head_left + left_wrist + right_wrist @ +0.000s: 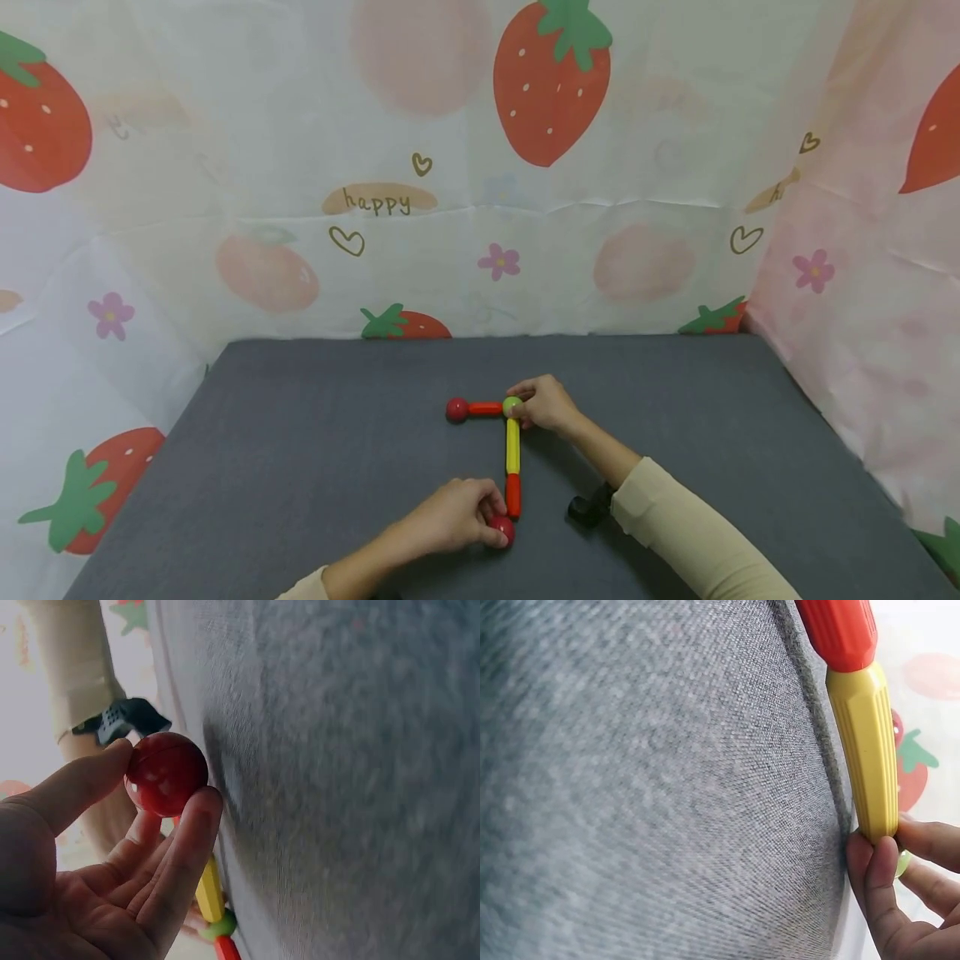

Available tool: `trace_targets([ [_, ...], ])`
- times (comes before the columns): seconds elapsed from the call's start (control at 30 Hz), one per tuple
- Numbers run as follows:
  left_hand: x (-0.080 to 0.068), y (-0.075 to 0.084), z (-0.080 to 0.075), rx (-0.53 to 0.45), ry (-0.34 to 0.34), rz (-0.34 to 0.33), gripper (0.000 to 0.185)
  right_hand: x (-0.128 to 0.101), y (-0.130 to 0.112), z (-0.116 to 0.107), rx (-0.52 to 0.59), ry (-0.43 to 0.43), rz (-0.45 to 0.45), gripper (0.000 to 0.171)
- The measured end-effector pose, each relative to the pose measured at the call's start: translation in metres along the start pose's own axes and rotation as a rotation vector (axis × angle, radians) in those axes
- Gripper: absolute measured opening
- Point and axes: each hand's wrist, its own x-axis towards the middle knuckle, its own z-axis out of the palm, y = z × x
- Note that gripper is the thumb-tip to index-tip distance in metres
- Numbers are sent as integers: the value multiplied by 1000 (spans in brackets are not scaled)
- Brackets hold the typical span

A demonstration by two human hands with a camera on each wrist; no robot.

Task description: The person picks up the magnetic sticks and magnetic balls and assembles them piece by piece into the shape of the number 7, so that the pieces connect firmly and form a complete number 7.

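Left hand [450, 518] pinching red ball [502, 528] at rod [512, 469] end, right hand [546, 404] gripping green ball [512, 406], mid-surface [300, 450], edges well apart.

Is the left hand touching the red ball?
Touching. The left wrist view shows the left hand pinching the red ball between thumb and finger.

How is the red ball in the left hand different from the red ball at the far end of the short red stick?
The near red ball is pinched by the left hand; the far red ball is touched by no hand. The near one sits at the end of the yellow-and-red stick; the far one joins the short red stick. Both are glossy, red and round, lying on the grey mat.
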Motion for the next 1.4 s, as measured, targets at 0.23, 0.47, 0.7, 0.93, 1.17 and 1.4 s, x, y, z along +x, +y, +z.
trace_targets([
  [0.23, 2, 6, 7, 35, 17, 24, 22, -1, 1, 0, -5, 1, -8, 31],
  [0.47, 4, 8, 7, 37, 31, 26, 20, -1, 0, 0, -9, -3, -11, 31],
  [0.7, 4, 6, 3, 12, 32, 29, 16, -2, -1, 0, 5, 1, -5, 30],
  [0.93, 4, 4, -1, 4, 21, 15, 15, -2, 0, 0, 4, -3, -12, 30],
  [1.17, 4, 2, -3, -3, 13, -3, 15, -2, 0, 0, 4, -6, -10, 30],
  [1.4, 6, -6, -13, -3, 36, 40, 18, -2, 2, -1, 8, -22, -8, 30],
])
